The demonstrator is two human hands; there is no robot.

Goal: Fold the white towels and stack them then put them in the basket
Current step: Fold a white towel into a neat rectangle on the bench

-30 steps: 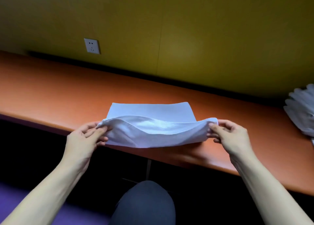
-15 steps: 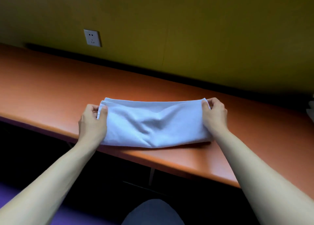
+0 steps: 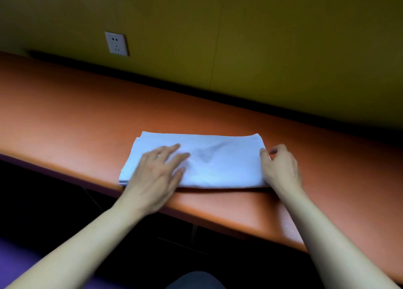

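A folded white cloth towel (image 3: 209, 160) lies flat on the long orange worktop (image 3: 65, 118), close to the near edge; its near-left corner sits almost at the lip, where the surface rounds down into a dark gap below. From the towel, bare orange surface runs toward 9 o'clock as far as the frame edge, toward 12 o'clock up to a dark strip at the foot of the olive-yellow wall (image 3: 283, 38), and toward 3 o'clock to the right frame edge.

The left hand (image 3: 156, 173) rests palm-down on the left half of the towel, its fingers (image 3: 172, 148) straight, slightly apart and pointing toward 1 o'clock; they are somewhat motion-blurred. The right hand (image 3: 281, 168) is at the towel's right end, at 3 o'clock from the towel's middle, with fingers loosely curled and the thumb tip touching the far-right corner; whether it actually pinches the cloth cannot be told.

Layered edges show at the towel's left end, and a soft crease marks its centre.

A white wall socket (image 3: 116, 43) is set in the wall toward 11 o'clock from the towel.

Both forearms are cut off by the bottom frame edge. A dark rounded shape (image 3: 194, 281) at 6 o'clock is mostly out of frame and hard to identify. The space beneath the worktop is too dark to read.
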